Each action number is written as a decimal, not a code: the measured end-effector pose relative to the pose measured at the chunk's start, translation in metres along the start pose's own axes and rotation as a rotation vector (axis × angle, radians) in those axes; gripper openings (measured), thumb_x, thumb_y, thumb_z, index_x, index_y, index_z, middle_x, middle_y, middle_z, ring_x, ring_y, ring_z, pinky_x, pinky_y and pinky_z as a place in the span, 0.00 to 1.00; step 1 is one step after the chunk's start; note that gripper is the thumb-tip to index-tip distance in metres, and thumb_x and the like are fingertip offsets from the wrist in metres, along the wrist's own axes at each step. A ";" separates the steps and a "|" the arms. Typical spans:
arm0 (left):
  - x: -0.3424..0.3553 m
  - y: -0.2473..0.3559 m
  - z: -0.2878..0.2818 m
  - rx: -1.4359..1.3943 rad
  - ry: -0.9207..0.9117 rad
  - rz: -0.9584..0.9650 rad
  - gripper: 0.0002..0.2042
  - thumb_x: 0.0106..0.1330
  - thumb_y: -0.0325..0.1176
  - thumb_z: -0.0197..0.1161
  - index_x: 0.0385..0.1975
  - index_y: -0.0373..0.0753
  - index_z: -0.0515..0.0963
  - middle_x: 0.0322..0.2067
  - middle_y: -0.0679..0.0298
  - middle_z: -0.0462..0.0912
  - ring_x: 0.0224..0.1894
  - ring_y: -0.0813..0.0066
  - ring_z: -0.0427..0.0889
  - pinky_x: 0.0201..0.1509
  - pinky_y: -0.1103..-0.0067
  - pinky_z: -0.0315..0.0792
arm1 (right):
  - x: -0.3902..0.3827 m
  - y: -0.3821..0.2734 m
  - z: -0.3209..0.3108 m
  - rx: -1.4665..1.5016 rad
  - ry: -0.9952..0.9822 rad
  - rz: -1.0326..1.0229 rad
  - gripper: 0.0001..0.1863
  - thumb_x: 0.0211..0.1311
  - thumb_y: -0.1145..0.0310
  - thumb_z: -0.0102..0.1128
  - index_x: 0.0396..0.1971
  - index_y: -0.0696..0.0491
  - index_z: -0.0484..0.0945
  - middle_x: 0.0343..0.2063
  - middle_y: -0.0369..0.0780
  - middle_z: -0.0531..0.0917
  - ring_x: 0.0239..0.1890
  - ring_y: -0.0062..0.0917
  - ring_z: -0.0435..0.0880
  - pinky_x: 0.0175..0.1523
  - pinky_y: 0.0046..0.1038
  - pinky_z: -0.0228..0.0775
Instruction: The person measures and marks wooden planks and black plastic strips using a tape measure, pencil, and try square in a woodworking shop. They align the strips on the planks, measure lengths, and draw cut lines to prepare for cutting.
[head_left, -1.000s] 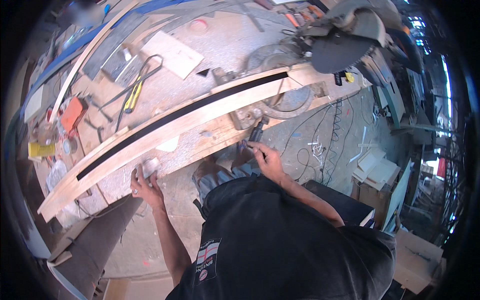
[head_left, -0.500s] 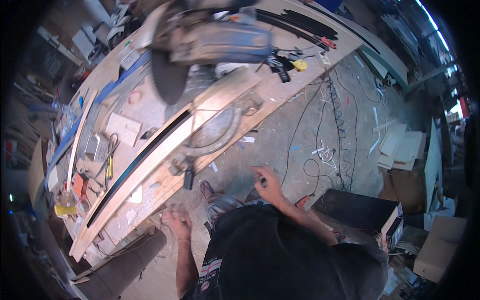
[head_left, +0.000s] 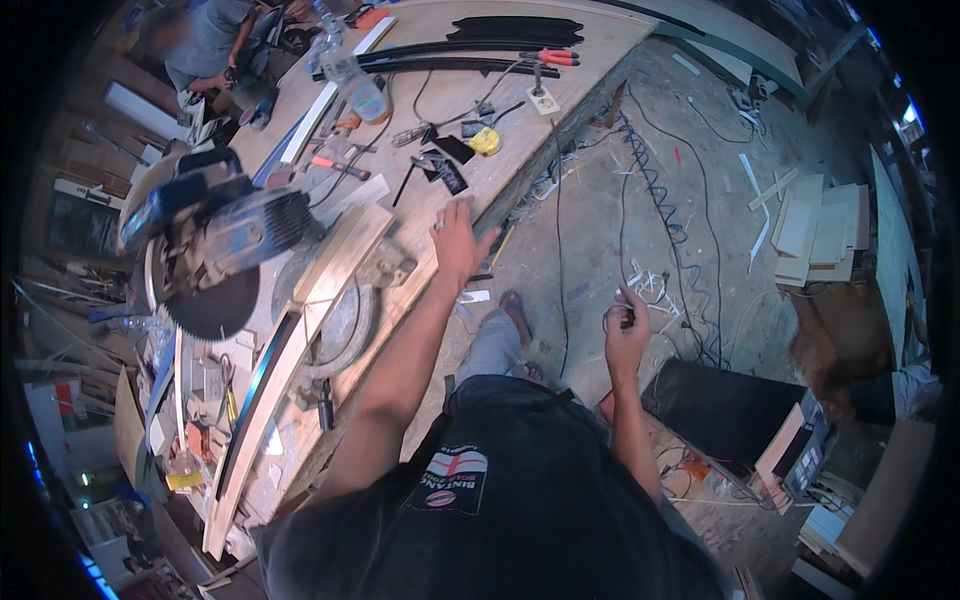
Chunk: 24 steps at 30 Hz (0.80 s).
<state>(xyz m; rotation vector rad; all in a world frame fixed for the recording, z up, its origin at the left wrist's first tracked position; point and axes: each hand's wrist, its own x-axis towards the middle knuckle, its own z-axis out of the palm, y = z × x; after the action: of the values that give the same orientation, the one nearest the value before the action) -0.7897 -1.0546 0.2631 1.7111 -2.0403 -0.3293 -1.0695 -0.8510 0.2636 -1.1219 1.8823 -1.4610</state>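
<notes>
At the table's near edge, my left hand (head_left: 460,243) reaches out with its fingers stretched forward and the thumb apart, holding nothing. It is nearest to several small black pieces (head_left: 445,172) and a yellow tape measure (head_left: 485,141). My right hand (head_left: 627,335) hangs over the floor with its fingers curled. Something small and dark shows in them, too small to name. Left of my left hand stands a mitre saw (head_left: 235,235) with its toothed blade raised. Across its base lies a long curved wooden strip (head_left: 262,425) with a dark, shiny strip along it.
Red-handled pliers (head_left: 550,58), a power socket (head_left: 543,100) and a plastic bottle (head_left: 360,92) are on the table (head_left: 610,35). Cables and a coiled hose (head_left: 655,185) cross the floor. A black box (head_left: 715,415) sits right of me. A person (head_left: 210,50) is at the far left.
My left hand has moved forward and right, from beside the table to its edge near the black pieces. My right hand has shifted right. The view has swung right and the saw appears farther left.
</notes>
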 end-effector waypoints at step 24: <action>0.230 0.063 -0.031 -0.361 -0.512 -0.509 0.31 0.45 0.43 0.88 0.45 0.30 0.83 0.36 0.52 0.89 0.38 0.57 0.89 0.47 0.68 0.81 | 0.408 -0.109 0.135 -0.214 -0.961 -0.462 0.34 0.59 0.52 0.79 0.65 0.48 0.81 0.57 0.46 0.83 0.56 0.43 0.84 0.62 0.42 0.78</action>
<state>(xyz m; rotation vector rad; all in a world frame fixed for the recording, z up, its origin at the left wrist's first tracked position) -0.8582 -1.2623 0.3628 2.0206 -1.6598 -1.3302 -1.1474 -1.2752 0.3657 -1.9893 1.1313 -0.6561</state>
